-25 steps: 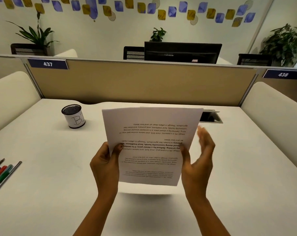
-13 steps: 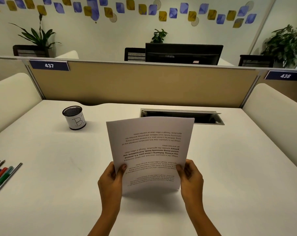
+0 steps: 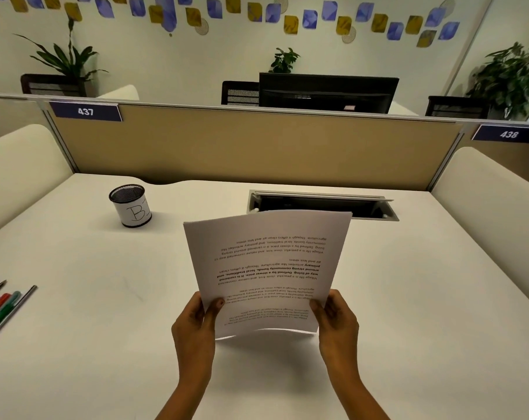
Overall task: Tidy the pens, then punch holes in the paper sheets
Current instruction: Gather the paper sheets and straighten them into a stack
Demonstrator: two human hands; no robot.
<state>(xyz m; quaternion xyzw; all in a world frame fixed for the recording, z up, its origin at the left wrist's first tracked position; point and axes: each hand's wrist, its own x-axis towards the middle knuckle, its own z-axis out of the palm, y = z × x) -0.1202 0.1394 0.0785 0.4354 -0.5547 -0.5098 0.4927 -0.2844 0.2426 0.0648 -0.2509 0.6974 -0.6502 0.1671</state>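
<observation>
Pens [image 3: 2,307] at far left edge of the white surface [image 3: 75,344]: a loose row lying flat, touching or nearly so, long axes running from near-left to far-right. Red, blue and green barrels visible, plus a thin grey one on the right side of the row. Partly cut off by the frame edge, so count uncertain.

Mesh pen cup [image 3: 130,205] stands upright further back and to the right, well apart from the pens. White label marked "B". Nothing visible sticking out of it.

Left hand [image 3: 193,325]: forearm comes up from the bottom edge, back of hand to camera. Thumb lies on the printed face of the paper sheets [image 3: 267,268], fingers hidden behind. Grip clenched on the sheets' lower left corner.

Paper sheets held raised above the surface at centre, near-upright and leaning away, long axis running from the person toward the partition [image 3: 257,147]. Print reads upside down to the camera. Top edge bows slightly; bottom edge curves, with a shadow on the surface beneath. Number of sheets cannot be told.

Right hand [image 3: 337,321]: mirror pose, thumb on the front face, fingers behind, grip pinching the lower right corner. Both hands level, the sheets between them.

Open cable tray [image 3: 322,204] set in the surface just behind the sheets' top edge. Desk tags "437" and "438" on the partition.
</observation>
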